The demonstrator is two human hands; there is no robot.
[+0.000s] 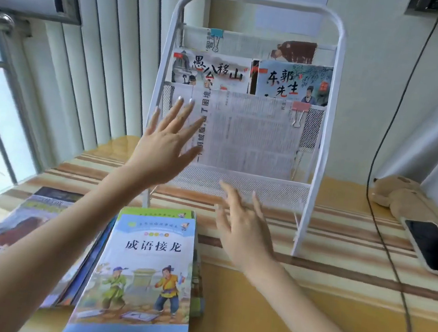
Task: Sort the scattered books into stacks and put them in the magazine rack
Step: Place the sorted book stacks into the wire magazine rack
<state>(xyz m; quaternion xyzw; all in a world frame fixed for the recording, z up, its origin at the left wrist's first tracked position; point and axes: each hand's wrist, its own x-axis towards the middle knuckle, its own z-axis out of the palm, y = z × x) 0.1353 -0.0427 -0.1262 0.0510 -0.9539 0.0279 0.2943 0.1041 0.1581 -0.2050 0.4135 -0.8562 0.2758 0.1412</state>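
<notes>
both hands are spread open and hold nothing, the left hand [167, 137] raised before the white rack [249, 99], the right hand [243, 225] lower by its bottom shelf. the stack of books [141, 273] lies near on the worktop [305, 304]; thin, glossy and likely slippery, best pinched at both long edges. open room lies right of the stack, though a cable [386, 245] crosses there.

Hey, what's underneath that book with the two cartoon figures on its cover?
The book lies on top of a stack of more books, whose edges show at its right and top, on the striped table. How many, and their covers, is hidden. Another pile sits left.
</notes>
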